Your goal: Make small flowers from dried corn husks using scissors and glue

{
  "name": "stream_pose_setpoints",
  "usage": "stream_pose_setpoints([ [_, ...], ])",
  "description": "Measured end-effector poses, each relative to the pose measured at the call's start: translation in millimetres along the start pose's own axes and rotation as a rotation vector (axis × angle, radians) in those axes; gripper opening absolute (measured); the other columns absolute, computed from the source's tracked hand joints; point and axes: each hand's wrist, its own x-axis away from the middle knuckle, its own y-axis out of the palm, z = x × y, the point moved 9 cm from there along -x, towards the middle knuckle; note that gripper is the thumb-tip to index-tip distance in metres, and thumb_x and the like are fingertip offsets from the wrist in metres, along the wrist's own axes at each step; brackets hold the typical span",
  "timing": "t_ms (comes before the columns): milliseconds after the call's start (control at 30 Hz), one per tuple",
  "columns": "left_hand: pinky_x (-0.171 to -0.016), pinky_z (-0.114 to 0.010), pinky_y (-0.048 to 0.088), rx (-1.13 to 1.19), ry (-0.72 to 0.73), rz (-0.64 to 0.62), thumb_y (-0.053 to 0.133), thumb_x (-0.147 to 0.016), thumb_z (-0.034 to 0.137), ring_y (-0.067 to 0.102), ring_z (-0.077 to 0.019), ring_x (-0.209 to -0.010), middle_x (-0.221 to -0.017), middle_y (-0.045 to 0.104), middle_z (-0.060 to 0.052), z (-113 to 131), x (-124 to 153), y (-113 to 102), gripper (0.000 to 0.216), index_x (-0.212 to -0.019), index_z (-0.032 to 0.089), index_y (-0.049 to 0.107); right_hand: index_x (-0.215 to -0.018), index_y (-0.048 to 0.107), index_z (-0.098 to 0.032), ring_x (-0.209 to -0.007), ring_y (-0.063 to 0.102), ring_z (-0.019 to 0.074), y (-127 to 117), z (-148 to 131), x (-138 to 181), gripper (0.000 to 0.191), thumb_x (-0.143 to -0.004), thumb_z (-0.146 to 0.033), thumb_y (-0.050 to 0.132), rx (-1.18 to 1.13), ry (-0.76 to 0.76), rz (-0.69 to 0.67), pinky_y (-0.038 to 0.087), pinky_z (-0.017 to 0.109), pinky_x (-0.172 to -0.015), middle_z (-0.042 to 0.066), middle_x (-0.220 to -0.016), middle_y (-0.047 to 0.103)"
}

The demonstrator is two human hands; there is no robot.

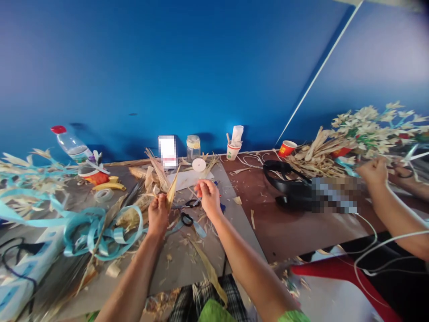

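Observation:
My left hand (pixel 158 215) is closed around the lower end of a pale dried corn husk piece (pixel 172 190), which points upward from the fingers. Slightly higher and to the right, my right hand (pixel 209 197) has its fingers bent together in a pinch; whatever is between them is too small to make out. Between and below the hands lies a pair of scissors (pixel 187 218) with black handles, among scraps on the grey tabletop (pixel 179 266). A pile of dried husks (pixel 156 172) rests just beyond my left hand. One long husk strip (pixel 208 264) hangs toward my lap.
Curled blue ribbon (pixel 125 250) and a white power strip (pixel 36 273) lie at left. A plastic bottle (pixel 72 145) leans over a cup. Along the blue wall stand a glass jar (pixel 193 150) and paper cups (pixel 233 150). At right, a co-worker's hands (pixel 374 171) work near husk flowers (pixel 368 125).

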Motion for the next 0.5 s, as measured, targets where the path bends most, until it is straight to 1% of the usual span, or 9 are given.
stream_pose_setpoints([
  [33, -0.043, -0.022, 0.026, -0.027, 0.034, 0.020, 0.048, -0.078, 0.049, 0.030, -0.0090, -0.046, -0.050, 0.037, 0.004, 3, -1, -2, 0.036, -0.061, 0.018, 0.045, -0.093, 0.056, -0.015, -0.054, 0.052, 0.0094, -3, -1, -2, 0.022, -0.083, -0.033, 0.045, 0.029, -0.006, 0.007, 0.044, 0.021, -0.053, 0.002, -0.070, 0.063],
  [100, -0.046, -0.023, 0.028, -0.048, 0.088, 0.046, 0.047, -0.079, 0.048, 0.031, -0.0095, -0.049, -0.052, 0.037, 0.003, 8, -1, -6, 0.036, -0.061, 0.018, 0.045, -0.099, 0.055, -0.015, -0.061, 0.057, 0.0110, -1, -2, -3, 0.024, -0.082, -0.030, 0.048, 0.105, -0.025, -0.054, 0.046, 0.022, -0.057, 0.004, -0.077, 0.065],
  [200, -0.049, -0.024, 0.028, -0.052, 0.108, 0.040, 0.047, -0.079, 0.049, 0.030, -0.0099, -0.052, -0.053, 0.036, 0.003, 11, -1, -6, 0.037, -0.061, 0.018, 0.043, -0.097, 0.059, -0.015, -0.074, 0.061, 0.0135, 15, -7, 2, 0.022, -0.082, -0.029, 0.049, 0.297, -0.103, -0.240, 0.047, 0.024, -0.068, 0.006, -0.086, 0.067],
  [300, -0.051, -0.025, 0.027, -0.067, 0.114, 0.046, 0.046, -0.080, 0.049, 0.031, -0.0102, -0.053, -0.055, 0.035, 0.004, 10, -2, -6, 0.036, -0.061, 0.018, 0.042, -0.094, 0.064, -0.017, -0.083, 0.061, 0.0146, 31, -12, 13, 0.019, -0.084, -0.025, 0.050, 0.555, -0.193, -0.394, 0.045, 0.024, -0.075, 0.007, -0.092, 0.068],
  [367, -0.052, -0.025, 0.028, -0.090, 0.135, 0.043, 0.044, -0.082, 0.047, 0.032, -0.0104, -0.054, -0.056, 0.036, 0.004, 10, -3, -7, 0.035, -0.063, 0.018, 0.042, -0.095, 0.065, -0.018, -0.086, 0.061, 0.0153, 38, -13, 21, 0.019, -0.085, -0.025, 0.050, 0.721, -0.206, -0.473, 0.043, 0.023, -0.075, 0.007, -0.093, 0.069],
  [500, -0.054, -0.026, 0.030, -0.129, 0.175, 0.050, 0.042, -0.085, 0.043, 0.035, -0.0114, -0.057, -0.059, 0.039, 0.002, 11, -4, -8, 0.032, -0.065, 0.017, 0.044, -0.092, 0.068, -0.021, -0.083, 0.064, 0.0184, 49, -2, 36, 0.022, -0.087, -0.031, 0.048, 0.986, -0.118, -0.677, 0.040, 0.024, -0.067, 0.007, -0.088, 0.071],
])
